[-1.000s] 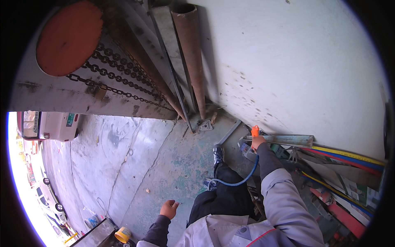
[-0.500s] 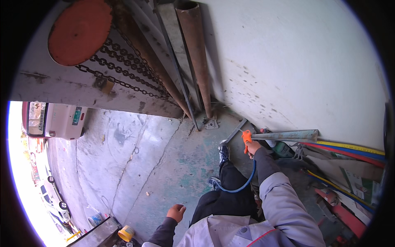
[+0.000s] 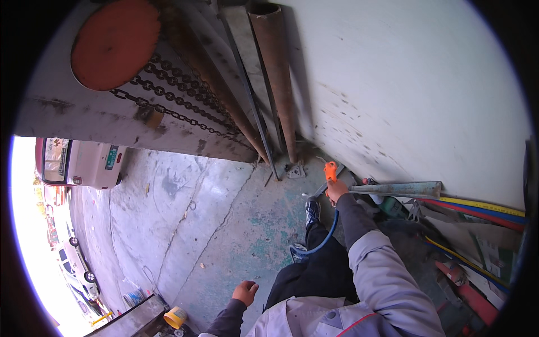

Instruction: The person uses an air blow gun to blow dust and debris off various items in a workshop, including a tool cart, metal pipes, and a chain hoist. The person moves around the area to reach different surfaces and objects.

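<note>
An orange air blow gun point(image 3: 330, 171) is gripped in my right hand point(image 3: 337, 191), its thin curved nozzle pointing toward the foot of the white wall. From its handle a blue air hose point(image 3: 331, 238) loops down past my leg. The lower end of the hose is hidden behind my leg. Low in front of my body hangs my left hand point(image 3: 245, 292), fingers curled in, with nothing visible in it. A flat metal bar point(image 3: 321, 189) lies on the floor near my shoe, partly behind the blow gun hand.
Rusty pipes point(image 3: 279, 84) and steel bars lean in the corner beside hanging chains point(image 3: 168, 92) and a red disc point(image 3: 115, 45). Angle steel point(image 3: 398, 189) and coloured hoses point(image 3: 477, 205) run along the right wall. A yellow bucket point(image 3: 175, 317) stands at lower left; vehicles point(image 3: 84, 163) are outside.
My right hand has moved slightly forward and left with the blow gun. The whole view has shifted a little; my left hand stays low and curled.
</note>
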Motion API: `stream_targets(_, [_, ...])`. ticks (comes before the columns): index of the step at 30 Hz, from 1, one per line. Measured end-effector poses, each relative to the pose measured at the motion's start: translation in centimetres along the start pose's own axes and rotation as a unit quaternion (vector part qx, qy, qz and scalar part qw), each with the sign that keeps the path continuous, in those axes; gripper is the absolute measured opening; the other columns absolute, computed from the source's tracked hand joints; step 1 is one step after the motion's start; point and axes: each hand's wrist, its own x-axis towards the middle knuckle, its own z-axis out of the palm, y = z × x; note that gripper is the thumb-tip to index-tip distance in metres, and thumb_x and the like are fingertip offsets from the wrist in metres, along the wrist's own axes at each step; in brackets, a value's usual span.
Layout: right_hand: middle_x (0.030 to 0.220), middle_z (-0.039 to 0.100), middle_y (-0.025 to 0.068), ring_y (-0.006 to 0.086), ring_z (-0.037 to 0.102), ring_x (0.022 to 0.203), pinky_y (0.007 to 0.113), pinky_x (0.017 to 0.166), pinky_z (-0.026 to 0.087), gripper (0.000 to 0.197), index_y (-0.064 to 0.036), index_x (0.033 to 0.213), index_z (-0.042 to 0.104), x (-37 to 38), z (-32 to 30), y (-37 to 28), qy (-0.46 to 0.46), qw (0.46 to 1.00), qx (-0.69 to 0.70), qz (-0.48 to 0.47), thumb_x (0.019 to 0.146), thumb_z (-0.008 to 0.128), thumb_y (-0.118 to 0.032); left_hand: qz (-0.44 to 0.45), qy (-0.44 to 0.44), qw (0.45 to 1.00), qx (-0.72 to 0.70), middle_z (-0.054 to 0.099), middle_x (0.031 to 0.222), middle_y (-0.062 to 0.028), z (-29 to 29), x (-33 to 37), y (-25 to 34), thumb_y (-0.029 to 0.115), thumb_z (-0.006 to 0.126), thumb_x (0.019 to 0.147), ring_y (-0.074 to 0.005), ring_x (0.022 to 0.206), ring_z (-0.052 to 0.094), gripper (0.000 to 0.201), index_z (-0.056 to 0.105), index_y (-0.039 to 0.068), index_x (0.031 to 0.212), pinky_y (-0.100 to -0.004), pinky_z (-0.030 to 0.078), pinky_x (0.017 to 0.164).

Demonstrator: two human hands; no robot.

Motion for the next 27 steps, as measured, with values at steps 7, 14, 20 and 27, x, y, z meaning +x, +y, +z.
stream_targets(7, [0.051, 0.054, 0.0098, 0.0237, 0.053, 0.034, 0.037, 0.032, 0.041, 0.047, -0.0001, 0.075, 0.056, 0.1, -1.7, -6.1, -0.026, 0.997, 0.01, -0.074, 0.101, 0.044, -0.038, -0.008, -0.018, 1.0, -0.005, 0.072, 0.103, -0.0196, 0.3, -0.2, -0.1, 0.037, 0.063, 0.094, -0.0337, 0.099, 0.069, 0.04, 0.069, 0.001, 0.11, -0.0406, 0.053, 0.086])
stream_targets(14, [0.051, 0.055, 0.0103, 0.024, 0.053, 0.035, 0.039, 0.033, 0.042, 0.048, 0.0008, 0.073, 0.057, 1.0, -1.7, -6.2, -0.039, 0.997, -0.034, -0.055, 0.101, 0.042, -0.035, -0.014, -0.016, 1.0, -0.023, 0.072, 0.102, -0.0194, 0.7, -0.2, -0.5, 0.037, 0.061, 0.095, -0.0332, 0.099, 0.069, 0.039, 0.069, 0.001, 0.109, -0.0404, 0.052, 0.086])
stream_targets(20, [0.053, 0.056, 0.0107, 0.0242, 0.053, 0.035, 0.04, 0.035, 0.043, 0.046, 0.0002, 0.075, 0.058, 0.3, -0.7, -3.6, -0.033, 0.998, -0.044, 0.003, 0.101, 0.041, -0.034, -0.014, -0.025, 0.999, -0.017, 0.072, 0.104, -0.0194, 0.5, 0.1, -0.6, 0.037, 0.062, 0.095, -0.0327, 0.1, 0.069, 0.04, 0.068, 0.0, 0.111, -0.0398, 0.052, 0.087])
stream_targets(27, [0.054, 0.057, 0.0105, 0.0237, 0.052, 0.036, 0.04, 0.035, 0.044, 0.04, -0.0005, 0.087, 0.059, -0.3, 1.0, -3.1, -0.028, 1.0, -0.003, 0.01, 0.1, 0.045, -0.035, -0.011, -0.029, 0.999, -0.023, 0.072, 0.104, -0.0195, 0.6, 0.3, -0.8, 0.036, 0.062, 0.094, -0.0326, 0.1, 0.069, 0.04, 0.068, 0.0, 0.111, -0.0399, 0.053, 0.087])
